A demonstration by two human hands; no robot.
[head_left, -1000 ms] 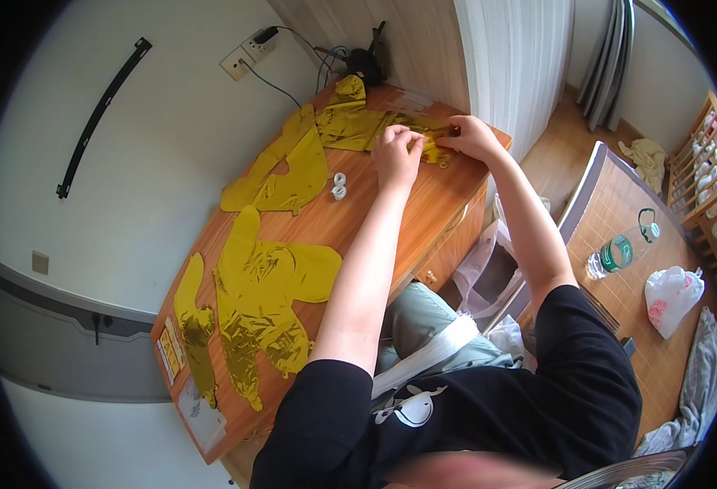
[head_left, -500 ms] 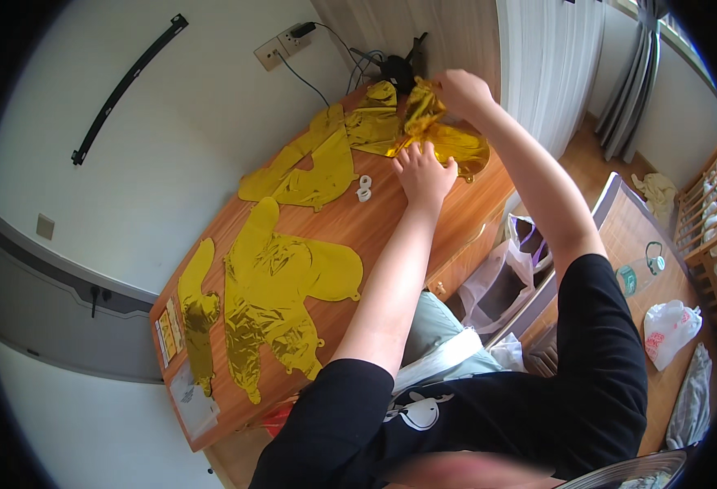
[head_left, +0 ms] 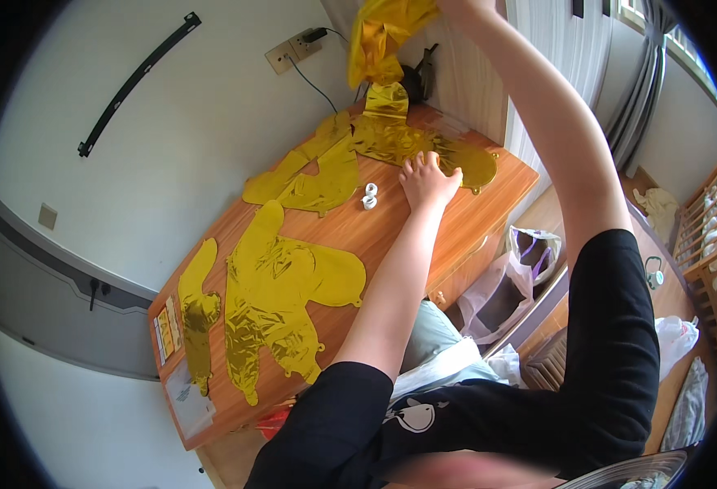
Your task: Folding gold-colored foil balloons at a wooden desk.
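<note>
My right hand [head_left: 466, 10], partly cut off by the top edge, is raised above the far end of the table. From it hangs a crumpled, flat gold foil balloon [head_left: 384, 37]. My left hand [head_left: 430, 183] lies with fingers spread at the near edge of another uninflated gold foil balloon [head_left: 468, 163], which stretches flat along the far right of the table. More flat foil balloons lie to the left: a bent one [head_left: 318, 175], a large creased one [head_left: 281, 273] and a narrow one [head_left: 199, 318]. Two small white tape rolls [head_left: 370, 196] sit left of my left hand.
The wooden table [head_left: 391, 261] stands against the wall, with a black router [head_left: 414, 83] and cables at its back corner. A wall socket [head_left: 293, 50] is above. Plastic bags [head_left: 501, 293] stand below the table's right side. A wooden crib [head_left: 709, 220] is at the far right.
My right hand has risen with the crumpled balloon, lifting it off the table. The balloon underneath now shows spread out flat. My left hand has stayed in nearly the same place.
</note>
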